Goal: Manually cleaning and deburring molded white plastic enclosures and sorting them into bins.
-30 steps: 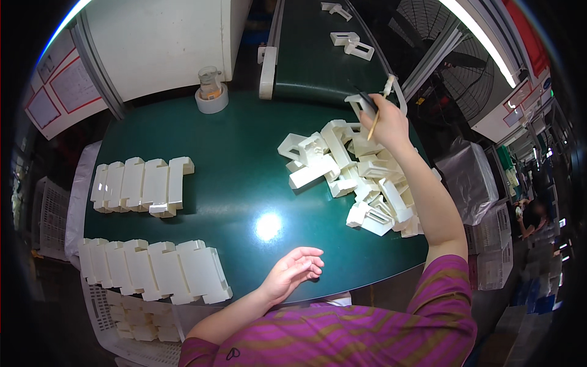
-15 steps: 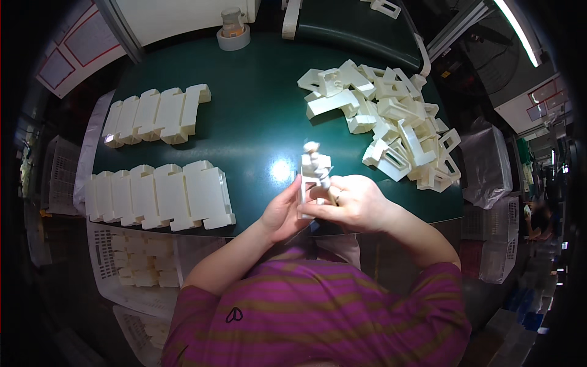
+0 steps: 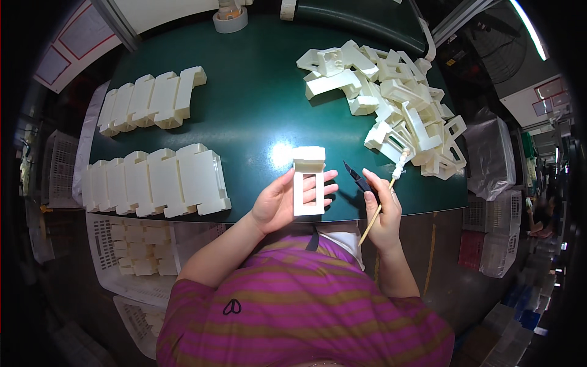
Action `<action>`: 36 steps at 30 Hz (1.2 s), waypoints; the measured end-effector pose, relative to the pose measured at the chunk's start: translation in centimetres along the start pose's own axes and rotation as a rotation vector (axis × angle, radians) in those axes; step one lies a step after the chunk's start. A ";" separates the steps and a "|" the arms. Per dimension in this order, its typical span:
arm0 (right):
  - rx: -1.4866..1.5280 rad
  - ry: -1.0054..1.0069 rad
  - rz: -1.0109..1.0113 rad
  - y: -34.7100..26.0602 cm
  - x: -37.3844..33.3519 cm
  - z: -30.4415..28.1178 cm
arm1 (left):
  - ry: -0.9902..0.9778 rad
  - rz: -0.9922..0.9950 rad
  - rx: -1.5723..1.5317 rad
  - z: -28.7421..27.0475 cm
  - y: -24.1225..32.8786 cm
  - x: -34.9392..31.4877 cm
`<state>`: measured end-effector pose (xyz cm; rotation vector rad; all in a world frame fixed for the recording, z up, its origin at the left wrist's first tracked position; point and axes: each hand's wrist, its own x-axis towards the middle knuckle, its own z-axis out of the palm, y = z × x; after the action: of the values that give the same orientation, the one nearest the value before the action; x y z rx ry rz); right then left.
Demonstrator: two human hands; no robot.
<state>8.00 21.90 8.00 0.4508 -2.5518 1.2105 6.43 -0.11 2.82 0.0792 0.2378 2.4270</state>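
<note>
In my left hand (image 3: 273,207) rests a cream-white plastic part (image 3: 309,157), a frame with a rectangular opening and a thicker block at its far end. The fingers lie spread behind the frame and show through its opening, the thumb along its left side. My right hand (image 3: 387,227), just to the right and apart from the part, grips a dark craft knife (image 3: 356,177) whose blade points away and to the left. The same hand also holds a thin wooden stick with a white wrapped tip (image 3: 399,169), slanting up toward the right.
A loose heap of similar parts (image 3: 400,92) lies at the far right of the green table (image 3: 244,110). Two neat rows of parts, a far row (image 3: 150,101) and a near row (image 3: 156,181), stand left. A tape roll (image 3: 231,23) sits behind; a white crate (image 3: 101,251) stands below left.
My right hand has drawn back to the right, away from the part, and the knife now shows. The part is turned so its frame faces up, with my left fingers spread beneath.
</note>
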 end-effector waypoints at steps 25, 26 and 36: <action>-0.227 0.077 -0.221 -2.3 1.2 1.5 | 0.041 0.086 0.306 -0.1 -0.7 -0.2; -0.228 0.076 -0.221 -2.3 1.2 1.5 | 0.040 0.086 0.305 -0.2 -0.6 -0.3; -0.315 0.095 -0.106 -1.7 1.8 0.8 | 0.042 0.103 0.445 -0.6 -0.8 -0.4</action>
<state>6.91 19.95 9.45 0.4364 -2.5389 0.7557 7.17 0.17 2.06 0.2442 0.8074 2.4357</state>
